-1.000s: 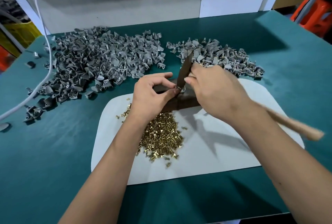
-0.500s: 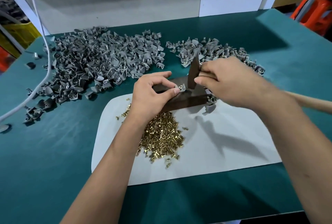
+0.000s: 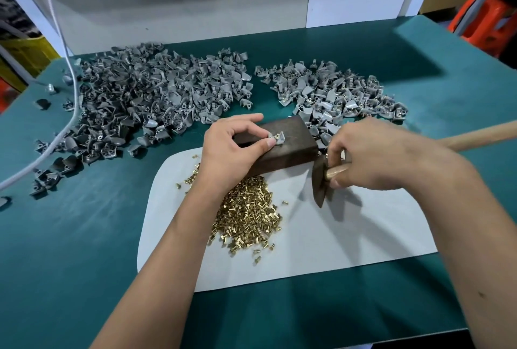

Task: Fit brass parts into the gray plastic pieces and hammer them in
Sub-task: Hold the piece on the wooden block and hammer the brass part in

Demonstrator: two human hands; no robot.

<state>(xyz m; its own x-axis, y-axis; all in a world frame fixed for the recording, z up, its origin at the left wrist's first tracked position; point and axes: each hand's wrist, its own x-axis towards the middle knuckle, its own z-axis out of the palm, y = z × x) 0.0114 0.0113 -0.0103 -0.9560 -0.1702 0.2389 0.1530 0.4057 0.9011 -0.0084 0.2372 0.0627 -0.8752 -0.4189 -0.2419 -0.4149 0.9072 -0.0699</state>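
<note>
Far left on the green table (image 3: 84, 236) lies the big heap of unfitted gray plastic pieces (image 3: 145, 102). The left hand (image 3: 235, 150) pinches one gray piece (image 3: 277, 137), thumb and forefinger curled on it, holding it on the dark block (image 3: 282, 144) with a brass part showing in it. The loose brass parts (image 3: 246, 217) lie below on the white mat (image 3: 321, 236). The step looks like hammering; next the head must come squarely over the insert. The right hand (image 3: 372, 158) grasps the hammer (image 3: 320, 180) close to its head, fingers wrapped on the wooden handle, head down just beside the block.
</note>
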